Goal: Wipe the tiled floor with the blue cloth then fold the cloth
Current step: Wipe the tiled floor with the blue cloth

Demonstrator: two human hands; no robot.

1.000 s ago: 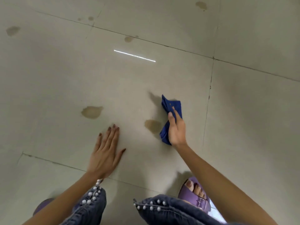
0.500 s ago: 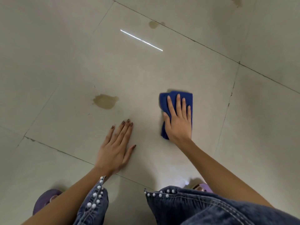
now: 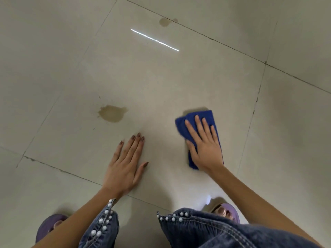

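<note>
Now: right hand flat on doubled-over dark-blue cloth, fingers straight, slightly spread, pressing cloth onto pale beige tiled floor. Left hand palm-down on bare tile left of cloth, apart from it; fingers straight, close together, thumb out. Brownish irregular stain beyond left hand, well apart from cloth. Smaller brown stain farther off by grout line. Purple sandal and bead-trimmed denim trousers at bottom edge

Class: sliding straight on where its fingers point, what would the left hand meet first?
Only bare floor, it seems: the left hand would pass just right of the brown stain.
</note>
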